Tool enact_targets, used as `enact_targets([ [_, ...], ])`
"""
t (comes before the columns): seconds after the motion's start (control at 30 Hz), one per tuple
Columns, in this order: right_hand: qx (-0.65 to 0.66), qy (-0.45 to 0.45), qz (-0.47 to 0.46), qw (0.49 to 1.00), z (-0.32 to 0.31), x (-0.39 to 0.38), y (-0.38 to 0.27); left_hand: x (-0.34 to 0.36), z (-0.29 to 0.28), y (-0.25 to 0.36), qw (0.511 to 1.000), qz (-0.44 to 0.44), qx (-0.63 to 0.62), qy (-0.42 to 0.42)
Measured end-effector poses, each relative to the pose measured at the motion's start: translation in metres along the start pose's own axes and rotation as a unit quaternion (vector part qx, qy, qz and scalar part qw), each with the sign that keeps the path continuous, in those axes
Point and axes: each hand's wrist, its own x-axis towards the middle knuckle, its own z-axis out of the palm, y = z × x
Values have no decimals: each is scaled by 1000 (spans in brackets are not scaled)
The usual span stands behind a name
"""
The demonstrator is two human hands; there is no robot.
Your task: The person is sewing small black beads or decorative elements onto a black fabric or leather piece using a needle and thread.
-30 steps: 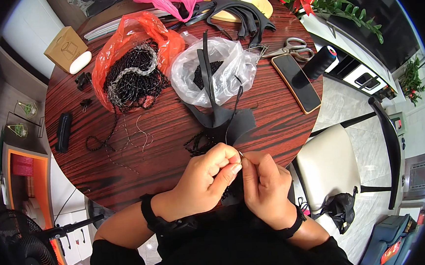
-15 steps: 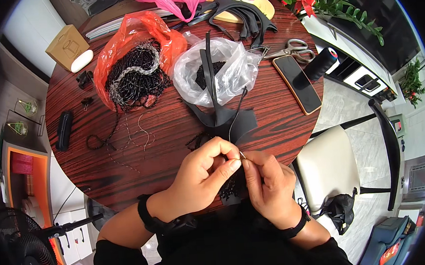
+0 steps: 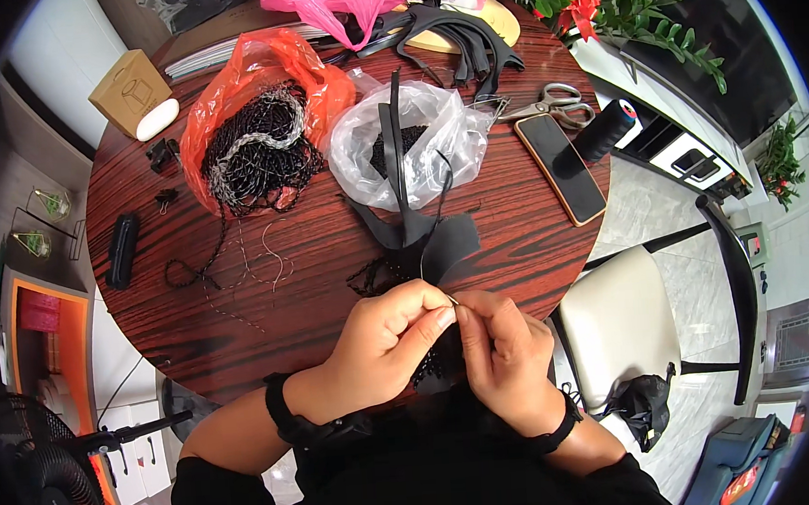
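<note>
My left hand and my right hand meet over the near side of the table. Thumb and forefinger of each are pinched together, tip to tip. Between the fingertips shows a thin, shiny needle; which hand bears more of it is hard to tell. A thin dark thread runs up from there toward a flat black piece with long upright straps. Beneath my hands hangs dark beaded work, mostly covered by them.
A red plastic bag holds black and grey cord. Beside it sits a clear bag with black beads. Scissors, a phone and a black thread spool lie at right. A chair stands right of the table.
Both pinching hands have shifted slightly left, staying together. The thread loop and the black strapped piece have also moved a little left.
</note>
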Motion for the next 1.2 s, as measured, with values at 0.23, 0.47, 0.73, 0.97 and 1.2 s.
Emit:
enact_targets([
  [0.23,97,-4,92,991,6,-5,-2,-2,4,7,991,65,110,32],
  [0.47,290,-62,294,909,0,-2,-4,0,7,-2,965,153,204,63],
  [0.73,139,-44,129,981,-7,-9,5,1,8,1,970,92,214,72],
  [0.97,55,-53,220,973,-41,-4,8,7,1,4,972,59,203,107],
  [1.2,329,-39,249,910,-40,10,14,9,-4,4,993,-2,96,74],
])
